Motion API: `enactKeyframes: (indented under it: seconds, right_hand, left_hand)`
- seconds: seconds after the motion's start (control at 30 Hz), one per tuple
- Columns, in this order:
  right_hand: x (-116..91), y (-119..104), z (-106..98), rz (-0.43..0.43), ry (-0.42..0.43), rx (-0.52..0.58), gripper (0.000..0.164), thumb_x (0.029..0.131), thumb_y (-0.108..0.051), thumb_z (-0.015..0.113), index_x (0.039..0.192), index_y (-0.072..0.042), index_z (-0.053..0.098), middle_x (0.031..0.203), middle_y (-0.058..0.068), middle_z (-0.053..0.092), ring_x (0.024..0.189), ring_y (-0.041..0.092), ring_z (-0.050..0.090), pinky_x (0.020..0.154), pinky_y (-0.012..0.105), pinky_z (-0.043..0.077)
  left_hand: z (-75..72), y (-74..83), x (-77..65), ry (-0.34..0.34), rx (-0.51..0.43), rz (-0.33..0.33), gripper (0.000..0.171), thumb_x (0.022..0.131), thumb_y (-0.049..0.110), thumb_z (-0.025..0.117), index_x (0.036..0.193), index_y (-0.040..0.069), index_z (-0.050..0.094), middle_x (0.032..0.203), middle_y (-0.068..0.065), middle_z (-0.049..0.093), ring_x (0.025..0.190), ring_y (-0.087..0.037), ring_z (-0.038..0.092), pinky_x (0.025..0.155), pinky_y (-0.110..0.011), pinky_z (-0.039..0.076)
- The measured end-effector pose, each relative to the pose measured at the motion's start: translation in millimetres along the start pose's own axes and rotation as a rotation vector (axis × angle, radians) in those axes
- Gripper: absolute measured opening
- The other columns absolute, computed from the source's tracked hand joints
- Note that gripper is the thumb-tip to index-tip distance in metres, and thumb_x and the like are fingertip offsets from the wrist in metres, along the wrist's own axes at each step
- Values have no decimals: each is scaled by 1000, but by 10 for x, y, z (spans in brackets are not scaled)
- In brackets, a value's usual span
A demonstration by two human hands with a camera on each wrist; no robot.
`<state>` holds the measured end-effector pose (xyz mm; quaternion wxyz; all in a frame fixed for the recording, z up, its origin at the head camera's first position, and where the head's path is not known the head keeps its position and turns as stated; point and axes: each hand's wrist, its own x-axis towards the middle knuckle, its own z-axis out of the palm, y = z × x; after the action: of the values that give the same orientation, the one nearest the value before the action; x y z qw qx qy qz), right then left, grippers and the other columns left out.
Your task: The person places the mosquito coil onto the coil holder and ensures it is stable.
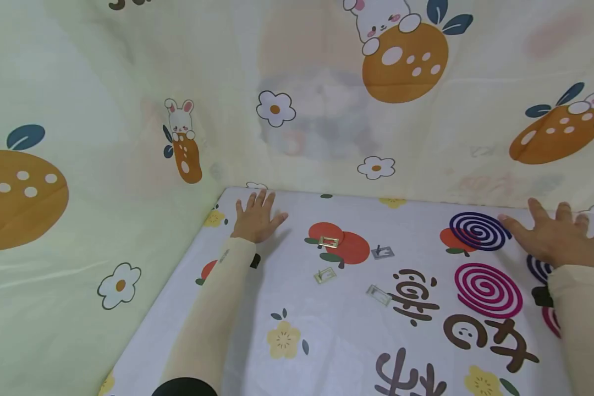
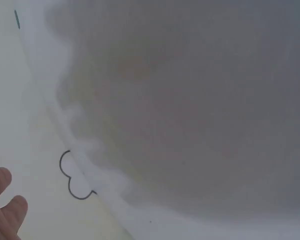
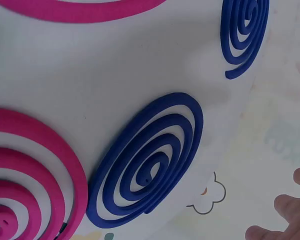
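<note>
My left hand (image 1: 255, 221) is held with fingers spread near the back left corner of the table, touching none of the small things. At the back right my right hand (image 1: 559, 237) is also spread, its thumb beside a dark blue spiral coil (image 1: 480, 231). Nearer me lies a pink spiral coil (image 1: 489, 290). Under the right wrist a second blue coil (image 1: 539, 269) and a second pink one (image 1: 550, 322) are partly hidden. Between the hands lie a gold buckle (image 1: 329, 242), a pale gold buckle (image 1: 325, 275), a dark grey buckle (image 1: 383, 252) and a silver buckle (image 1: 378, 295).
A white printed cloth (image 1: 317, 341) with fruit, flowers and lettering covers the table. Cream curtains (image 1: 218, 66) with rabbit prints rise along its back and left edges. Broad shadow fills much of the left wrist view.
</note>
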<state>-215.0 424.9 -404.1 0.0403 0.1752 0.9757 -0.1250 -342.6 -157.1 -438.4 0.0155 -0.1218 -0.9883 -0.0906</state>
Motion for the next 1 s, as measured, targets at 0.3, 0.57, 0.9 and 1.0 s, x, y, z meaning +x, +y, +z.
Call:
enactKeyframes:
  seconds: [0.3, 0.57, 0.9, 1.0]
  right_hand:
    - [84, -23, 77, -1, -22, 25, 112, 96, -82, 28, 158, 3, -10, 154, 49, -13, 141, 72, -13, 111, 84, 6]
    - [157, -19, 120, 13, -72, 52, 111, 98, -69, 49, 160, 4, -6, 148, 49, 3, 139, 71, 5, 107, 85, 20]
    - [316, -44, 115, -69, -111, 67, 105, 96, -46, 67, 155, 16, 5, 139, 54, 17, 129, 73, 24, 99, 81, 36]
    - [378, -23, 131, -110, -123, 89, 108, 95, -47, 69, 154, 18, 6, 139, 54, 20, 128, 73, 26, 99, 80, 36]
  left_hand:
    - [106, -64, -62, -28, -49, -41, 86, 103, 70, 38, 168, 17, 21, 175, -11, 14, 160, -37, 12, 122, -70, 3]
    - [227, -113, -79, -17, -30, -102, 87, 102, 71, 40, 168, 16, 20, 174, -12, 17, 159, -39, 15, 122, -71, 5]
    - [247, 131, -187, -20, -258, 3, 84, 102, 62, 53, 165, 12, 29, 168, -13, 33, 153, -37, 32, 123, -62, 23]
    - [195, 306, -211, -15, -343, 65, 79, 102, 55, 60, 163, 12, 34, 166, -10, 38, 153, -32, 35, 123, -54, 30]
